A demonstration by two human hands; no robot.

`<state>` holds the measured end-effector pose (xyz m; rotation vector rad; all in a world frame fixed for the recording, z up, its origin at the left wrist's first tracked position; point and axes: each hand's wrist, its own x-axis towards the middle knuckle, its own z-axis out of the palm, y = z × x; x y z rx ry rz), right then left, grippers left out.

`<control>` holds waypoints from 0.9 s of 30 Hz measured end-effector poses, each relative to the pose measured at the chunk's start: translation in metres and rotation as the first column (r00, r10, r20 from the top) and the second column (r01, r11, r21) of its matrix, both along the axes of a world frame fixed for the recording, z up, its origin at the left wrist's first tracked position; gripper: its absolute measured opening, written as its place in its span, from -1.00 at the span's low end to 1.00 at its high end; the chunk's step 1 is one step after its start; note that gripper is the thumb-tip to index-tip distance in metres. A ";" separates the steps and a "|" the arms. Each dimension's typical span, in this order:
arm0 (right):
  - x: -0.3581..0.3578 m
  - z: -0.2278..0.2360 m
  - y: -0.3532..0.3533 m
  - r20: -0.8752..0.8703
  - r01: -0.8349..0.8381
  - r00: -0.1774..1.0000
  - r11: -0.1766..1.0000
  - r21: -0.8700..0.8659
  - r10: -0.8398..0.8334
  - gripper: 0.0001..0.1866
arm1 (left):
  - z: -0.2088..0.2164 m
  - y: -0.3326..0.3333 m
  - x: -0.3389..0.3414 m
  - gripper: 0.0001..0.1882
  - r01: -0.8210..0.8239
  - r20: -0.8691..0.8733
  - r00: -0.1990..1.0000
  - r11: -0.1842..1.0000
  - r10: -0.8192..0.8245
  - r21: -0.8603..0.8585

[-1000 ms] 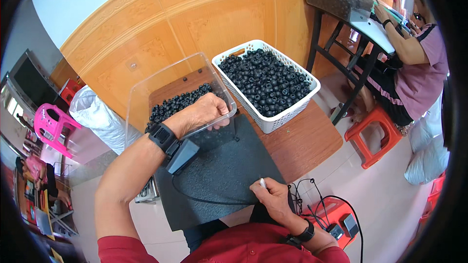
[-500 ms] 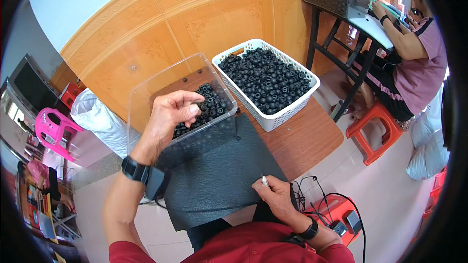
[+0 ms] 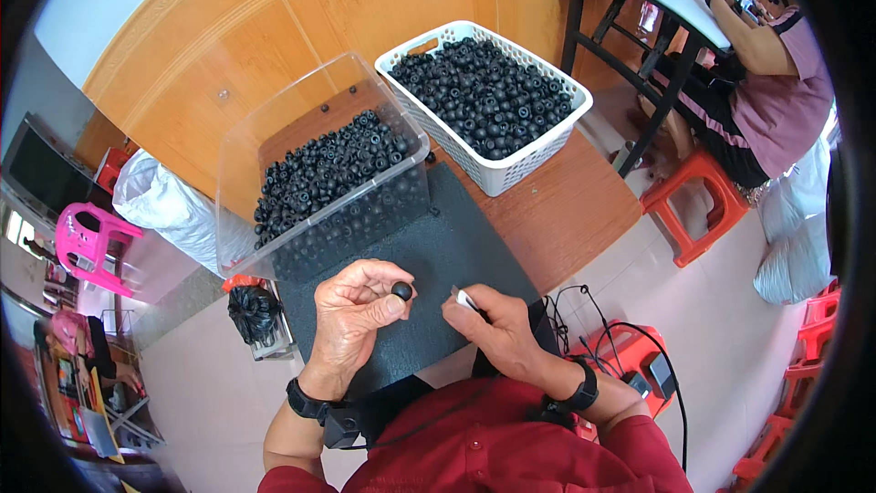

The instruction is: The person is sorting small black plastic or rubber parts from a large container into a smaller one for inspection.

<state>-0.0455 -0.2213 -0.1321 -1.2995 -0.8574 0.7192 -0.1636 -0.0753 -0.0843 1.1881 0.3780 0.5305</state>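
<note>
Left-hand grip: your left hand [image 3: 351,315] pinches one small, black, round piece [image 3: 401,290] between thumb and fingertips.
Round piece position: it sits above the mat, just left of your right hand and apart from the tool.
Right-hand grip: your right hand [image 3: 502,329] wraps firmly around a short white tool [image 3: 466,299] with a thin tip; the tip projects toward the round piece.
Mat: a dark grey, textured, flat mat [image 3: 456,242] lies below both hands.
Bin: a clear, rectangular plastic bin [image 3: 422,152] stands beyond your left hand, partly filled with black pieces [image 3: 328,169].
Basket: a white, perforated plastic basket [image 3: 497,181] stands to the right of the bin, heaped with similar pieces.
Table: a brown, wood-grained tabletop [image 3: 561,219] supports the basket.
Right side: a red plastic stool [image 3: 630,342] beside your right forearm carries black adapters and cables.
</note>
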 end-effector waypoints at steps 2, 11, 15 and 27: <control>-0.001 0.005 0.004 -0.033 -0.014 0.999 1.000 -0.002 0.014 -0.78 | -0.007 -0.002 -0.003 -0.68 -0.035 0.043 0.999 0.998 0.032 0.059; -0.008 0.019 0.016 -0.069 -0.031 0.997 0.997 0.066 0.036 -0.79 | -0.018 -0.017 -0.009 -0.73 -0.084 0.009 0.996 0.962 0.085 0.258; -0.011 0.017 0.016 -0.071 -0.043 0.996 0.997 0.056 0.047 -0.79 | -0.024 -0.020 -0.010 -0.74 -0.091 0.001 0.996 0.966 0.093 0.241; -0.011 0.008 0.017 -0.042 -0.021 0.999 1.000 0.015 0.022 -0.86 | -0.035 -0.018 -0.012 -0.72 -0.067 0.134 0.988 0.997 0.071 -0.034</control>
